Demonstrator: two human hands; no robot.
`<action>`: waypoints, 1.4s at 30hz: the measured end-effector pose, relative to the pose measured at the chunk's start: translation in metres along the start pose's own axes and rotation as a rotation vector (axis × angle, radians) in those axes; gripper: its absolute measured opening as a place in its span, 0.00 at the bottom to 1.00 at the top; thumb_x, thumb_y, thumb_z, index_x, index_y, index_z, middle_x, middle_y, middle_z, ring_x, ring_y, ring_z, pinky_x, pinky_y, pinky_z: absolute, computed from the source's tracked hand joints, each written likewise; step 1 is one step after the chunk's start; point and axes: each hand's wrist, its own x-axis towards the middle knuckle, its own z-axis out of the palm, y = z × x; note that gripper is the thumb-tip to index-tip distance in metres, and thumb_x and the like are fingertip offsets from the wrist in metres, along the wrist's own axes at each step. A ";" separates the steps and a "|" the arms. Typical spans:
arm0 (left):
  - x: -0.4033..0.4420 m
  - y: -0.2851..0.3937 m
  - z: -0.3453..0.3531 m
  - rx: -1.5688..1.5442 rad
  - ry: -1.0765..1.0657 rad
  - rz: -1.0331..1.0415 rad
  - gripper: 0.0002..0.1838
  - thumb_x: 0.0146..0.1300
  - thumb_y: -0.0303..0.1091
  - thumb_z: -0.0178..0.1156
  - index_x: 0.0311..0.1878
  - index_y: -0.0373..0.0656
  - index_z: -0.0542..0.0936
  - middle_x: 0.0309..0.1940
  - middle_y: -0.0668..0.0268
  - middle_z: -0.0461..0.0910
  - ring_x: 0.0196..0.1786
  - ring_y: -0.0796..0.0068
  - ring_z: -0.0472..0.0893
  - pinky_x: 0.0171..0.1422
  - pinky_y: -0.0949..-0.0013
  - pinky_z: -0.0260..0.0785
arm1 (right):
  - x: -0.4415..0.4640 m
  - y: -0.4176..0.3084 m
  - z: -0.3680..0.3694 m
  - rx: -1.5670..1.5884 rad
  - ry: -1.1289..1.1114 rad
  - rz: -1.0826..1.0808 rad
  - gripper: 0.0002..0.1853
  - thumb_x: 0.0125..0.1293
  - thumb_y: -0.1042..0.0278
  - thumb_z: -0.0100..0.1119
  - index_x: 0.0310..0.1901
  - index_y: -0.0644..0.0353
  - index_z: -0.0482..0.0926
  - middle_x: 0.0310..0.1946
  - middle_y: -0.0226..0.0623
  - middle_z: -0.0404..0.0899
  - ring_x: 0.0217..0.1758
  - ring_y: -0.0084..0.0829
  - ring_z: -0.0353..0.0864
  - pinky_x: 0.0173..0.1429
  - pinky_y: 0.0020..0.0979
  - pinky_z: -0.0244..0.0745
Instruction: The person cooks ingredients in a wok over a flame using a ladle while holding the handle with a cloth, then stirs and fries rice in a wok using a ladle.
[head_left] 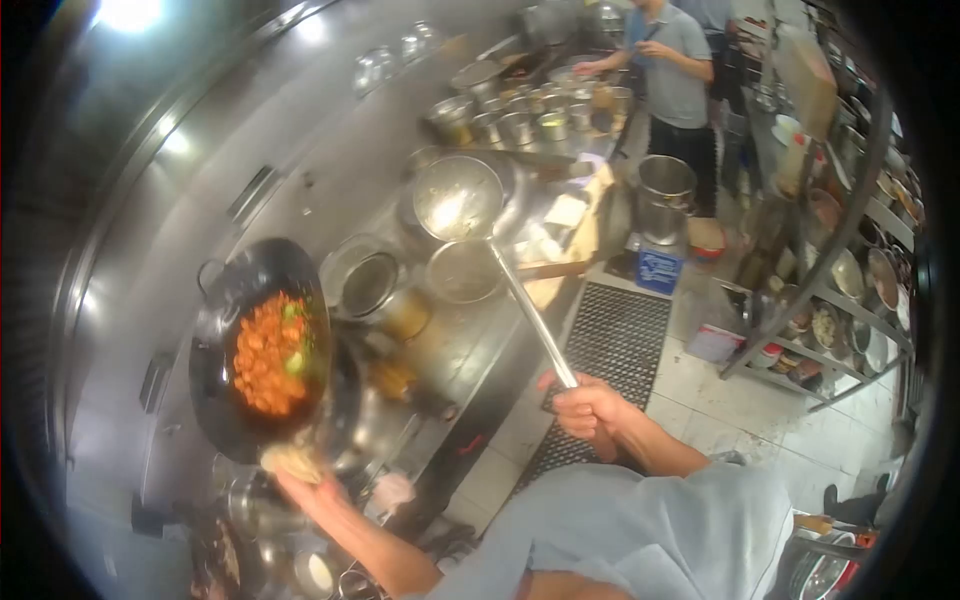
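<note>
A black wok (215, 385) is tilted up on the left, with orange-coated pieces and some green bits (270, 360) inside. My left hand (300, 478) is closed on the wok's near rim, with a pale folded cloth (285, 460) between. In my right hand (590, 407) is the end of a long-handled steel ladle (530, 310). Its wide round bowl (458, 197) hangs over the far part of the range, well apart from the wok. Whether the bowl holds anything cannot be made out through the glare.
A mesh strainer (465, 272) with a wooden handle and a metal pot (370, 285) stand on the steel range. Several seasoning containers (515, 128) line the back. A co-worker (675, 70) stands beyond a tall steel pot (665, 195). Loaded shelves (835, 300) run along the right.
</note>
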 end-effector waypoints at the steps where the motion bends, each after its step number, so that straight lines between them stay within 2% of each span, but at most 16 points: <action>1: 0.003 -0.013 0.028 -0.174 -0.095 -0.065 0.08 0.66 0.37 0.49 0.33 0.45 0.71 0.27 0.68 0.72 0.31 0.69 0.75 0.48 0.58 0.75 | -0.014 -0.012 -0.009 0.021 0.056 -0.028 0.14 0.62 0.75 0.50 0.51 0.57 0.69 0.11 0.21 0.55 0.08 0.17 0.54 0.11 0.23 0.51; 3: 0.013 -0.039 0.079 -0.541 -0.305 -0.261 0.09 0.65 0.37 0.49 0.31 0.45 0.72 0.25 0.67 0.72 0.30 0.64 0.75 0.50 0.57 0.75 | -0.037 -0.039 -0.029 0.038 0.142 -0.094 0.14 0.62 0.76 0.49 0.50 0.58 0.69 0.10 0.22 0.56 0.08 0.18 0.55 0.11 0.23 0.53; 7: 0.037 -0.102 0.185 -0.780 -0.791 -0.703 0.07 0.64 0.34 0.47 0.32 0.45 0.72 0.24 0.67 0.71 0.23 0.70 0.72 0.25 0.72 0.72 | -0.077 -0.079 -0.068 0.062 0.283 -0.214 0.13 0.62 0.76 0.49 0.49 0.59 0.69 0.11 0.22 0.56 0.09 0.18 0.54 0.11 0.23 0.52; 10: 0.027 -0.155 0.282 -0.528 -0.559 -0.587 0.41 0.55 0.41 0.56 0.53 0.11 0.49 0.26 0.62 0.69 0.21 0.78 0.70 0.16 0.83 0.58 | -0.094 -0.108 -0.092 0.053 0.415 -0.290 0.12 0.61 0.75 0.50 0.47 0.59 0.70 0.11 0.22 0.56 0.09 0.17 0.54 0.12 0.24 0.51; 15: -0.010 -0.208 0.407 -0.551 -0.355 -0.628 0.11 0.59 0.40 0.51 0.33 0.40 0.73 0.25 0.65 0.71 0.20 0.77 0.70 0.20 0.80 0.63 | -0.087 -0.170 -0.142 0.037 0.559 -0.409 0.13 0.60 0.76 0.50 0.47 0.60 0.69 0.11 0.21 0.55 0.10 0.17 0.55 0.12 0.23 0.51; 19: -0.023 -0.257 0.488 -0.530 -0.181 -0.649 0.10 0.61 0.39 0.49 0.31 0.43 0.74 0.26 0.68 0.72 0.23 0.74 0.72 0.26 0.74 0.69 | -0.055 -0.255 -0.179 -0.114 0.713 -0.414 0.15 0.59 0.76 0.51 0.49 0.60 0.69 0.13 0.21 0.56 0.10 0.16 0.55 0.12 0.23 0.51; 23: 0.044 -0.408 0.522 -0.521 -0.542 -0.758 0.15 0.64 0.43 0.46 0.41 0.41 0.74 0.33 0.63 0.75 0.37 0.66 0.77 0.41 0.60 0.74 | 0.015 -0.341 -0.191 -0.671 0.827 -0.313 0.20 0.60 0.71 0.52 0.55 0.56 0.64 0.16 0.26 0.64 0.12 0.20 0.61 0.14 0.25 0.58; 26: 0.038 -0.433 0.576 -0.278 -0.304 -0.702 0.19 0.62 0.39 0.53 0.52 0.36 0.72 0.45 0.56 0.74 0.45 0.62 0.75 0.49 0.62 0.74 | 0.095 -0.385 -0.210 -1.180 0.707 -0.233 0.28 0.56 0.72 0.53 0.60 0.59 0.60 0.31 0.47 0.75 0.27 0.36 0.77 0.31 0.35 0.74; 28: 0.067 -0.490 0.583 -0.287 -0.593 -0.587 0.19 0.61 0.40 0.54 0.51 0.37 0.73 0.43 0.59 0.75 0.44 0.62 0.76 0.46 0.63 0.73 | 0.169 -0.384 -0.244 -1.403 0.468 -0.314 0.30 0.53 0.71 0.53 0.60 0.61 0.59 0.40 0.58 0.76 0.42 0.50 0.78 0.46 0.43 0.72; 29: 0.075 -0.485 0.586 -0.454 -0.533 -0.791 0.17 0.61 0.39 0.53 0.48 0.38 0.75 0.39 0.61 0.76 0.41 0.63 0.76 0.44 0.64 0.73 | 0.204 -0.386 -0.245 -1.464 0.433 -0.198 0.31 0.53 0.69 0.54 0.60 0.64 0.59 0.43 0.60 0.75 0.44 0.50 0.78 0.47 0.43 0.72; 30: 0.097 -0.515 0.588 0.001 -0.632 -0.390 0.12 0.62 0.39 0.51 0.40 0.40 0.77 0.32 0.63 0.75 0.35 0.65 0.76 0.43 0.64 0.73 | 0.218 -0.396 -0.239 -1.403 0.382 -0.035 0.32 0.53 0.69 0.54 0.61 0.65 0.59 0.44 0.59 0.75 0.44 0.50 0.78 0.47 0.42 0.72; 32: 0.108 -0.510 0.554 -0.050 -0.808 -0.334 0.12 0.62 0.37 0.48 0.25 0.45 0.75 0.20 0.67 0.71 0.25 0.68 0.73 0.43 0.63 0.72 | 0.249 -0.408 -0.233 -1.342 0.263 0.165 0.34 0.54 0.67 0.55 0.64 0.66 0.58 0.48 0.59 0.74 0.48 0.50 0.76 0.50 0.41 0.71; 34: 0.076 -0.487 0.569 -0.571 -0.716 -0.694 0.16 0.63 0.34 0.47 0.17 0.47 0.69 0.15 0.69 0.66 0.20 0.70 0.69 0.44 0.63 0.72 | 0.275 -0.424 -0.250 -1.369 0.289 0.127 0.36 0.56 0.63 0.55 0.66 0.64 0.56 0.53 0.60 0.70 0.55 0.50 0.72 0.57 0.40 0.68; 36: 0.064 -0.462 0.588 -0.432 -0.352 -0.793 0.15 0.63 0.33 0.46 0.18 0.47 0.67 0.17 0.70 0.66 0.21 0.73 0.68 0.43 0.63 0.72 | 0.282 -0.444 -0.267 -1.278 0.375 -0.026 0.34 0.59 0.59 0.55 0.65 0.63 0.57 0.60 0.59 0.63 0.63 0.47 0.65 0.66 0.38 0.61; 38: 0.050 -0.449 0.606 -0.304 -0.116 -0.786 0.13 0.64 0.33 0.45 0.22 0.46 0.68 0.22 0.69 0.69 0.24 0.74 0.69 0.43 0.64 0.73 | 0.269 -0.513 -0.231 -1.106 0.582 0.144 0.32 0.62 0.59 0.54 0.65 0.61 0.59 0.54 0.52 0.72 0.54 0.42 0.74 0.57 0.39 0.68; 42: 0.050 -0.450 0.593 -0.283 -0.137 -0.776 0.08 0.65 0.35 0.45 0.32 0.45 0.71 0.32 0.64 0.73 0.34 0.68 0.74 0.44 0.62 0.72 | 0.294 -0.597 -0.302 -1.090 0.833 -0.119 0.30 0.59 0.60 0.57 0.60 0.64 0.63 0.39 0.44 0.76 0.29 0.29 0.78 0.31 0.33 0.75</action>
